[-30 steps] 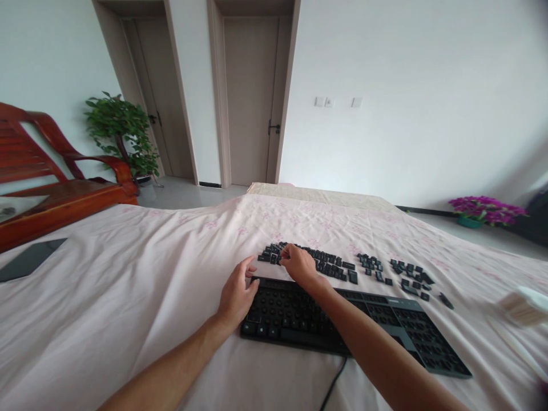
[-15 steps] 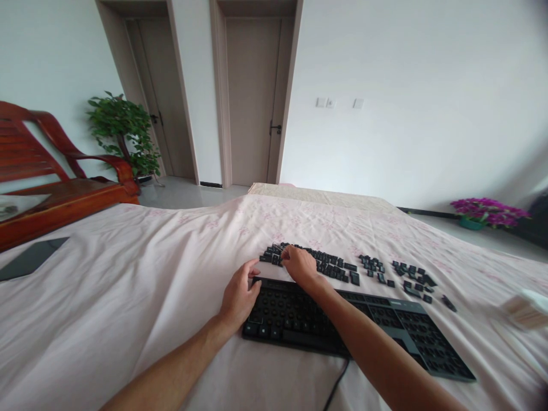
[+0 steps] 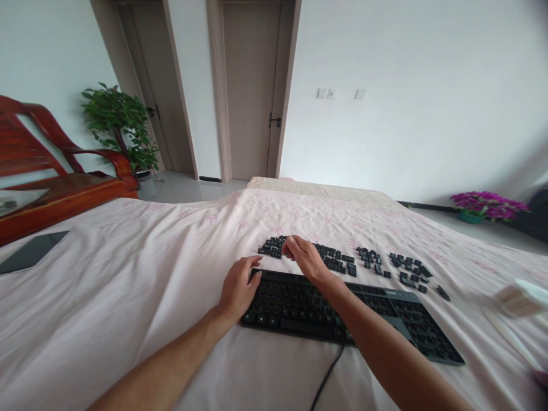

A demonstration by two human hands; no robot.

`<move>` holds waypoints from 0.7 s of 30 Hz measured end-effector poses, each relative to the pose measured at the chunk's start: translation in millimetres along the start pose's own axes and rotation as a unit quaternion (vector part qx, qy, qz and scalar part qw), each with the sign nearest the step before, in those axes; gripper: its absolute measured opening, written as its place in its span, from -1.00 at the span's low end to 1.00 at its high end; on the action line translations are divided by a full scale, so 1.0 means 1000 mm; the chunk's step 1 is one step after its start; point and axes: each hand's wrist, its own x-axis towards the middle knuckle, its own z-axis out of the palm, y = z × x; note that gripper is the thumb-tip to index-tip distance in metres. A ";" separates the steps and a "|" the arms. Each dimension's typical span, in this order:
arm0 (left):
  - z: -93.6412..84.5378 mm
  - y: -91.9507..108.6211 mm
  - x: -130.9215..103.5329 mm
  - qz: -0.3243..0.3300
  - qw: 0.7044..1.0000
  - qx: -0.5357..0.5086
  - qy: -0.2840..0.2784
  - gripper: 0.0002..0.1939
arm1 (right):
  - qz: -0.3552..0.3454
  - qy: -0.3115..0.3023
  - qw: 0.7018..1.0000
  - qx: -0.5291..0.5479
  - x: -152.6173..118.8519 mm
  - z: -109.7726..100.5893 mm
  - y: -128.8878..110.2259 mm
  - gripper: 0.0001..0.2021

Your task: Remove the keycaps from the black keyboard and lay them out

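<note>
A black keyboard (image 3: pixel 295 325) lies on the cloth, with keycaps on some of its lower rows and bare key posts elsewhere. Beside its back left corner is my left hand (image 3: pixel 240 285), fingers apart and the thumb touching the keyboard's edge. Beyond the keyboard, loose black keycaps (image 3: pixel 272 246) lie spread in rows. Over the left part of these rows my right hand (image 3: pixel 305 257) is closed, fingers curled down and pressed together; what is between the fingertips cannot be made out. My right forearm crosses over the keyboard and hides part of it.
More keycaps (image 3: pixel 406 262) lie in clusters to the right. A cable (image 3: pixel 327 377) runs from the keyboard's front edge. A dark flat panel (image 3: pixel 32 251) lies far left, and a blurred whitish object (image 3: pixel 520 298) sits at right. Pink floral cloth (image 3: pixel 184 251) covers the surface.
My right hand has risen slightly off the keycaps, its fingers still curled. My left hand stays by the keyboard's corner. The whole view has shifted a little.
</note>
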 end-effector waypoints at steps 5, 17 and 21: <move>-0.004 0.022 -0.006 0.047 0.997 0.032 -0.054 -0.80 | -0.049 -0.021 0.998 0.041 -0.036 -0.011 -0.012 -0.45; 0.000 0.036 -0.021 0.028 0.989 0.008 -0.147 -0.87 | -0.026 -0.085 0.976 0.201 -0.075 0.005 -0.002 -0.60; 0.001 0.037 -0.022 0.033 0.986 0.008 -0.164 -0.89 | -0.055 -0.100 0.981 0.157 -0.076 0.005 -0.005 -0.64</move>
